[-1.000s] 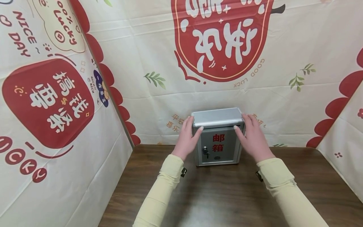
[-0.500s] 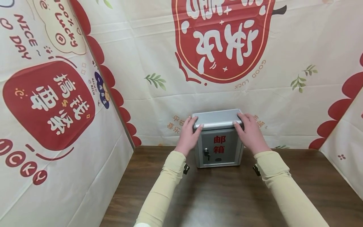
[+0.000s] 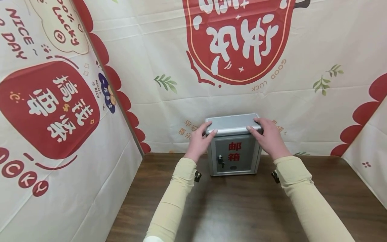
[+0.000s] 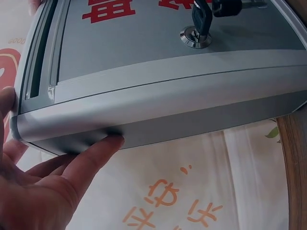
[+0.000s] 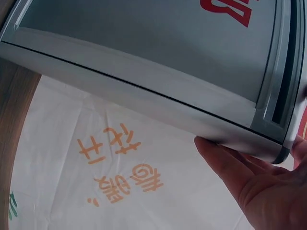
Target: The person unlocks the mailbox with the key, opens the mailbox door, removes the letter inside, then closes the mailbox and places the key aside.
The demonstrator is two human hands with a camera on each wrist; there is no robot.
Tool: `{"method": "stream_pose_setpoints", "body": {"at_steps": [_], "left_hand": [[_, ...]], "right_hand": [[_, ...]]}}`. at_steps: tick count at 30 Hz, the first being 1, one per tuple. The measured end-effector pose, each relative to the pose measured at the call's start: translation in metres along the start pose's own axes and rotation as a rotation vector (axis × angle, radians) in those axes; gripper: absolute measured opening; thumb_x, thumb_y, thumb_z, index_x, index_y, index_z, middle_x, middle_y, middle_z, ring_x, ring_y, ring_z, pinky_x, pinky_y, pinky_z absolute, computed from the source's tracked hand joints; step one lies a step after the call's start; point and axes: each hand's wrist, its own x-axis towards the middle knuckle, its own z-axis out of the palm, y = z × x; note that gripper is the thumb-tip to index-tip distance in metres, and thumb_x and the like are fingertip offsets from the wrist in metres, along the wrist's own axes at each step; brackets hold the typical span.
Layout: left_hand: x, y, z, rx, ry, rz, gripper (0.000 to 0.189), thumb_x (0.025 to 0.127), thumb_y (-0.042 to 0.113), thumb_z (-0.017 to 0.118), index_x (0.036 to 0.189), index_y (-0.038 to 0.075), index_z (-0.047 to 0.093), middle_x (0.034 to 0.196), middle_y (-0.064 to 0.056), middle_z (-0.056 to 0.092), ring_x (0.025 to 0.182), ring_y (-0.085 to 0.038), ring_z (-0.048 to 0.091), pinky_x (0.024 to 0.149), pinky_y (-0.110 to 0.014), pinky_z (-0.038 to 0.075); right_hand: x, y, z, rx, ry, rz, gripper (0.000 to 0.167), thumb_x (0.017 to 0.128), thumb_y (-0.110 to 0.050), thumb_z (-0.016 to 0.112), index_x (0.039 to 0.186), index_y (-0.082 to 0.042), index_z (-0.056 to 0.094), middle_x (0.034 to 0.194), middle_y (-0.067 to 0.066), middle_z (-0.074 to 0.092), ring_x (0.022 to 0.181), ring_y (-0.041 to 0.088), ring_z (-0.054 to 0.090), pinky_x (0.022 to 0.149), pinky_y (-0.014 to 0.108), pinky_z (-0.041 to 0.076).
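A grey metal mailbox (image 3: 223,146) with red characters on its door stands upright on the table, close to the back cloth. My left hand (image 3: 198,143) grips its upper left corner, thumb at the front edge of the top and fingers around the side. At the upper right corner my right hand (image 3: 270,137) holds it the same way. The left wrist view shows a key (image 4: 202,17) in the round lock (image 4: 195,38) on the door and fingers pressed against the side wall. In the right wrist view, fingertips (image 5: 204,143) touch the other side. A dark slot (image 5: 286,72) runs below the top.
The brown wood table (image 3: 235,205) extends in front of the mailbox. Printed white cloth hangs behind as a back wall (image 3: 187,104) and on the left as a side wall (image 3: 99,174); another cloth side (image 3: 373,141) is at the right.
Both hands have moved inward onto the top corners, with fingers now bent over the edges. The mailbox stays by the back cloth; the head view has shifted a little.
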Motion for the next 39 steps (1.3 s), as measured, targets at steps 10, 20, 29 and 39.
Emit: {"method": "stream_pose_setpoints", "body": {"at_steps": [10, 20, 29, 39], "left_hand": [[-0.005, 0.0, -0.005, -0.037, -0.012, -0.002, 0.052, 0.09, 0.053, 0.058, 0.137, 0.032, 0.052, 0.142, -0.009, 0.047, 0.122, -0.025, 0.051, 0.093, -0.035, 0.045], [-0.021, 0.005, -0.012, -0.024, -0.037, 0.009, 0.053, 0.09, 0.053, 0.058, 0.137, 0.03, 0.052, 0.141, -0.009, 0.048, 0.121, -0.026, 0.052, 0.093, -0.036, 0.044], [-0.037, 0.009, -0.016, -0.023, -0.043, 0.035, 0.053, 0.09, 0.05, 0.059, 0.136, 0.024, 0.054, 0.14, -0.011, 0.048, 0.121, -0.024, 0.051, 0.095, -0.036, 0.043], [-0.06, 0.014, -0.021, -0.023, -0.057, 0.077, 0.052, 0.091, 0.048, 0.059, 0.137, 0.023, 0.054, 0.137, -0.009, 0.051, 0.12, -0.017, 0.051, 0.095, -0.035, 0.043]], "right_hand": [[-0.005, -0.002, -0.002, 0.001, -0.008, 0.026, 0.064, 0.094, -0.044, 0.057, 0.136, 0.003, 0.047, 0.135, 0.028, 0.044, 0.126, 0.045, 0.036, 0.101, 0.058, 0.027], [-0.024, -0.015, -0.009, 0.0, 0.009, 0.031, 0.063, 0.092, -0.045, 0.059, 0.133, 0.002, 0.05, 0.13, 0.026, 0.047, 0.121, 0.043, 0.039, 0.099, 0.058, 0.03], [-0.041, -0.024, -0.011, -0.002, 0.005, 0.036, 0.065, 0.092, -0.047, 0.058, 0.134, 0.002, 0.049, 0.134, 0.027, 0.044, 0.126, 0.044, 0.035, 0.101, 0.058, 0.027], [-0.071, -0.038, -0.016, -0.026, 0.038, 0.032, 0.063, 0.092, -0.046, 0.059, 0.133, 0.001, 0.051, 0.13, 0.026, 0.046, 0.121, 0.043, 0.04, 0.096, 0.059, 0.032]]}}
